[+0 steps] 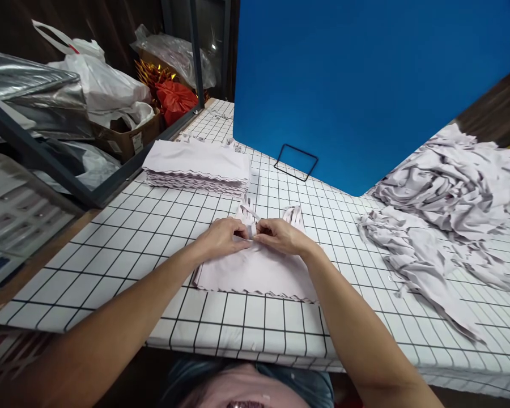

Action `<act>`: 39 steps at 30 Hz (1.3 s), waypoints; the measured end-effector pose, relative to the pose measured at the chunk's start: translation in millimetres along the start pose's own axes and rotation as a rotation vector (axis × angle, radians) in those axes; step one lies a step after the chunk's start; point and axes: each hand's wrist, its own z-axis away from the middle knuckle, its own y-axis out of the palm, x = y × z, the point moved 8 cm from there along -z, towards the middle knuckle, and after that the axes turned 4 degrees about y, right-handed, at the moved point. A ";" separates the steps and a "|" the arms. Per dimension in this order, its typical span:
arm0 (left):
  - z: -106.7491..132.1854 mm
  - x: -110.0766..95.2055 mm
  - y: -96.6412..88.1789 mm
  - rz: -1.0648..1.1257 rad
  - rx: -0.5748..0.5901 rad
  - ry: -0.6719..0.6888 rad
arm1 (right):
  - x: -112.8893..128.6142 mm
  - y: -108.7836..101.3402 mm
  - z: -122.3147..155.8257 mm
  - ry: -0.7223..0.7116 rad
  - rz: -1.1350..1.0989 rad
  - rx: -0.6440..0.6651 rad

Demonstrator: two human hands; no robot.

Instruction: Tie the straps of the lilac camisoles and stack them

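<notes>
In front of me lies a pale pinkish-white fabric piece [255, 272] with a wavy lower edge and narrow straps at its top. My left hand [224, 237] is closed at the top edge, its thumb and fingers pinching the fabric near a strap. Close beside it, my right hand [280, 235] also pinches the fabric's strap end, and the two sets of fingertips almost meet. Small details between the fingers are hidden. Behind my left hand stands a neat stack of folded fabric pieces [198, 164] of the same colour, with scalloped edges.
A large blue panel [357, 85] rises at the back, with a thin black rectangular outline [296, 162] near its lower edge. A loose heap of pale fabric [454, 175] covers the right side of the grid-patterned table [153, 232]. Bags and a cardboard box [130, 136] sit behind a metal frame at left.
</notes>
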 end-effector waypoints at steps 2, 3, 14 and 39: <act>-0.3 2.9 0.7 0.033 -0.003 -0.018 | 1.3 0.7 0.3 -0.002 -0.017 0.007; -0.5 4.0 0.9 0.042 -0.005 -0.021 | 1.6 0.6 0.4 -0.001 -0.023 0.007; -1.8 9.7 2.6 0.049 -0.010 -0.045 | 2.0 -1.3 1.1 -0.009 -0.036 0.004; -1.0 4.5 1.8 -0.015 0.061 -0.132 | 8.5 1.7 -1.6 -0.050 -0.016 -0.060</act>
